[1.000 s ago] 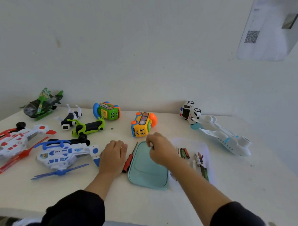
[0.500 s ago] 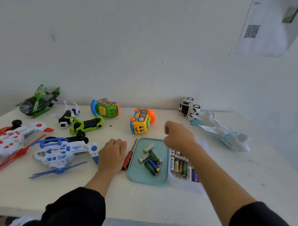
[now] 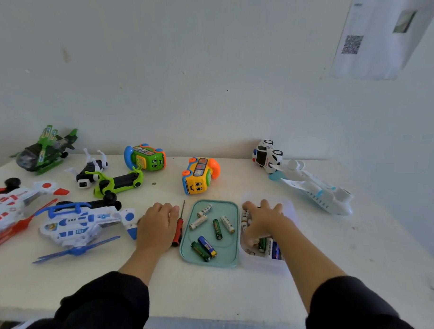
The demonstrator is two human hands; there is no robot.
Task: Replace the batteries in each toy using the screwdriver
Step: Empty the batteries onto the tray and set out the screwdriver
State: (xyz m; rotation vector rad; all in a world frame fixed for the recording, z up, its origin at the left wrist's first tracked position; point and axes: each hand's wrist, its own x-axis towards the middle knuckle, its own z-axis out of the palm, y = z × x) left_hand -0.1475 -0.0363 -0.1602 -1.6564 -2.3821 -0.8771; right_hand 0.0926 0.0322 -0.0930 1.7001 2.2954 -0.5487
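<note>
Head view. My left hand (image 3: 157, 226) lies flat on the surface (image 3: 206, 292), fingers relaxed, holding nothing; the screwdriver (image 3: 179, 227) lies just beside it on the right. My right hand (image 3: 263, 221) reaches into the clear box (image 3: 264, 263) of batteries, fingers spread; whether it grips one, I cannot tell. Between them, the teal lid (image 3: 209, 261) carries loose batteries (image 3: 217, 229). Toys ring the far side: yellow bus (image 3: 198, 176), green bus (image 3: 147, 158), plane (image 3: 316, 190), blue helicopter (image 3: 83, 223).

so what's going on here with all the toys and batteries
A person is partway into a battery swap. Their right hand reaches into a clear box of batteries, beside a teal lid with six loose ones. The left hand rests flat beside the red screwdriver. No toy is being handled.
</note>
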